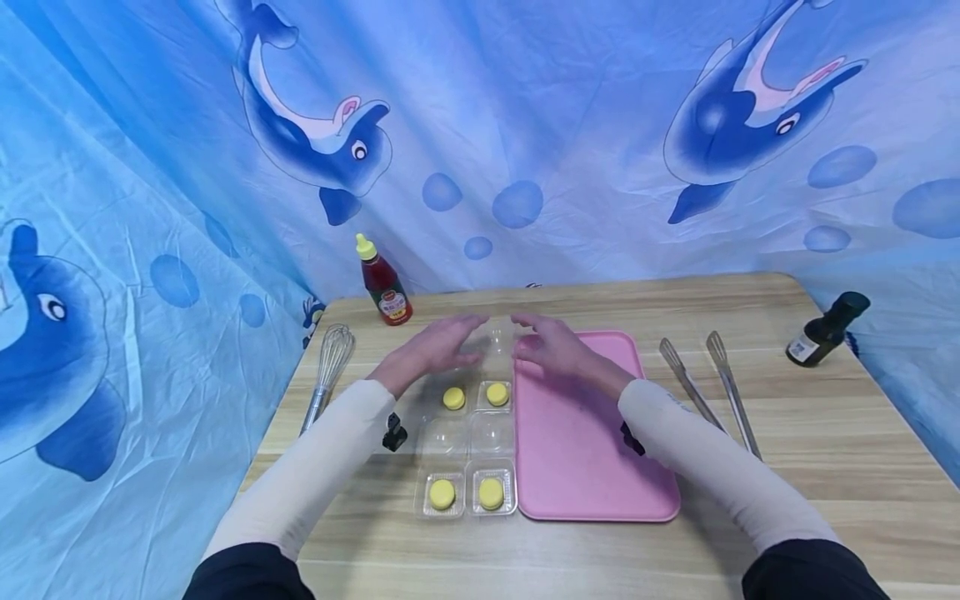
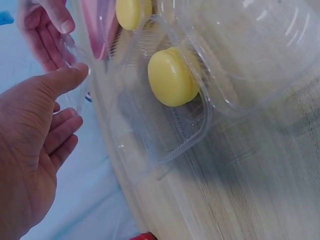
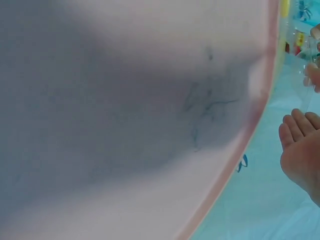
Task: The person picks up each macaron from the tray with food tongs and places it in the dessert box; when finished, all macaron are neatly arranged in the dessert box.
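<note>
My left hand [image 1: 441, 343] and right hand [image 1: 557, 350] face each other above the far end of the clear plastic boxes. Between them stands a raised clear plastic lid [image 2: 79, 95], its edge pinched by the left thumb and fingers. The right thumb and fingers hold the other side of that lid, as the left wrist view shows. Below the hands, a yellow macaron [image 2: 172, 77] sits in an open clear box [image 2: 150, 135]. Another yellow macaron [image 1: 497, 394] lies in the box beside it. Two nearer boxes each hold a macaron [image 1: 442, 495], with their lids [image 1: 491, 433] folded back.
A pink tray [image 1: 592, 450] lies right of the boxes, under my right forearm. Metal tongs [image 1: 731, 392] rest farther right, near a dark bottle [image 1: 825, 329]. A whisk [image 1: 330, 367] lies left; a red sauce bottle [image 1: 386, 287] stands at the back. A dolphin-print curtain [image 1: 525, 125] hangs behind.
</note>
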The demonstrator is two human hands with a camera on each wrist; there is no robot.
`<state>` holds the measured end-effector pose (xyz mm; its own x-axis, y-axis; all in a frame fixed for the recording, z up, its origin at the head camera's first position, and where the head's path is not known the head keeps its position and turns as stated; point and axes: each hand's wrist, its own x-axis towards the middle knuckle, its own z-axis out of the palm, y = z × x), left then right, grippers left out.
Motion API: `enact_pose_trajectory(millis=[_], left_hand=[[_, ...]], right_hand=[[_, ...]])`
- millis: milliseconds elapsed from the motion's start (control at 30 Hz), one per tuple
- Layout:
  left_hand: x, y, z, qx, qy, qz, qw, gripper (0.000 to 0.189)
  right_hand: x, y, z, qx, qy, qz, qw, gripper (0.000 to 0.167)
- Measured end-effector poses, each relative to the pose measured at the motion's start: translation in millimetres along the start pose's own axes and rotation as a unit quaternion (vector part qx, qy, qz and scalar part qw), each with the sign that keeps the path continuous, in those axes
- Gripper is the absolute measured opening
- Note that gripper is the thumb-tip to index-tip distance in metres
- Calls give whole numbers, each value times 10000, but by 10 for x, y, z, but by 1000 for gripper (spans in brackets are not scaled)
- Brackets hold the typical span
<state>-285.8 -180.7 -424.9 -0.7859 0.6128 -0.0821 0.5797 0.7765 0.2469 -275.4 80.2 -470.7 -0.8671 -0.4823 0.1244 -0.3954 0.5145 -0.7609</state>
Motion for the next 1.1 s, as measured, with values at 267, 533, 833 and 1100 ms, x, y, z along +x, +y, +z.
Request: enact_pose_trajectory(millis=[267, 533, 833, 1100], left_hand=[[-62, -40, -31, -137, 343, 231, 9991, 84], [-170, 4, -51, 32, 722, 429, 9965, 84], [-281, 142, -28, 679, 1450, 1156, 9803, 87], [-374, 196, 48, 380, 1763, 1612, 9703, 90]], right_hand=[[-52, -75, -41, 557, 93, -108, 9983, 72], [-114, -151, -19, 1750, 203, -79, 9843, 69], [-148, -294, -43, 2783, 714, 875, 9538, 30], [-189, -416, -24, 2819, 905, 949, 9504, 13]])
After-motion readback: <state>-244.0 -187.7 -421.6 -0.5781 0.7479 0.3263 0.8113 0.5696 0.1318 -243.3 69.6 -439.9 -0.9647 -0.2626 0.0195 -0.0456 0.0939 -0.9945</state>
